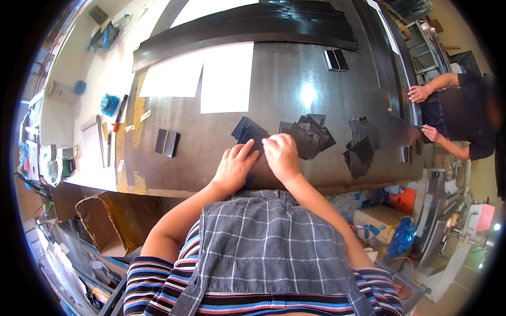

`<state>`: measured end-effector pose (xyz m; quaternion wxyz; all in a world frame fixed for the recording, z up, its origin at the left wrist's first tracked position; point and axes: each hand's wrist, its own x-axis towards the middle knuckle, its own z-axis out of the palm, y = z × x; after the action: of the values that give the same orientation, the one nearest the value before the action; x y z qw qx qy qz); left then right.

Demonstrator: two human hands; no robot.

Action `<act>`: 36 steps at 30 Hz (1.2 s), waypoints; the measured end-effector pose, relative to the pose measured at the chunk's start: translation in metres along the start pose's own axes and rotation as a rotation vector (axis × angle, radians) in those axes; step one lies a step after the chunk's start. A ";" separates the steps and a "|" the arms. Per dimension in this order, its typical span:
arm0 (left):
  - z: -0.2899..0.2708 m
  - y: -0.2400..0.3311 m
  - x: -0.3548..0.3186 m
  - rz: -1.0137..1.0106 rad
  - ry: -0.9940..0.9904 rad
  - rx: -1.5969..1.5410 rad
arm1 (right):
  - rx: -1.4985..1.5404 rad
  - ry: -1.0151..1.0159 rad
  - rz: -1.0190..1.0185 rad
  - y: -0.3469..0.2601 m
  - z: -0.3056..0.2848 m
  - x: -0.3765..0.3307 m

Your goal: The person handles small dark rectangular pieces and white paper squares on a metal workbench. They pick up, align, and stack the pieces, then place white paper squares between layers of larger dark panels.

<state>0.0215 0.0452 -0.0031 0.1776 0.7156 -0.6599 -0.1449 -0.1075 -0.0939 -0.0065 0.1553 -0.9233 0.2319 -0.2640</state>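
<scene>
In front of me on the dark table, a fanned cluster of thin black rectangular pieces (249, 129) lies at my fingertips. My left hand (233, 169) holds the near part of these pieces, its fingers and thumb on either side of a dark edge. Close beside it, my right hand (283, 157) has bent fingers drawn together at the pieces' right edge; what they pinch is too small to make out. Just right of that hand sits a messy pile of similar black pieces (311, 134). Another overlapping heap of black pieces (360, 147) is farther right.
Banded black bundles lie at the left (167, 142) and far right (336, 60). White sheets (226, 79) and long black strips (247, 29) cover the table's back. A marker (120, 111) rests at left. A co-worker (464, 113) stands at right. Below the edge is an opened cardboard box (113, 221).
</scene>
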 end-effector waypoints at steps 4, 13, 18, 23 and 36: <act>0.004 -0.003 0.001 0.002 0.000 -0.009 | 0.059 -0.076 -0.099 -0.013 -0.006 -0.009; 0.002 -0.004 -0.001 0.023 0.020 -0.041 | 0.226 -0.004 0.060 -0.012 -0.007 -0.011; -0.006 0.001 -0.001 0.144 0.182 -0.182 | 0.856 0.006 0.718 0.016 0.012 -0.022; -0.022 0.008 0.001 0.013 0.116 -0.276 | 0.442 -0.043 0.585 0.043 -0.032 -0.005; 0.008 0.009 0.007 -0.072 0.065 -0.063 | 0.024 -0.052 -0.054 0.006 0.000 0.008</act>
<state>0.0108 0.0375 -0.0066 0.2160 0.7373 -0.6226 -0.1484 -0.1032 -0.1029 -0.0054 0.1654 -0.9337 0.1997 -0.2469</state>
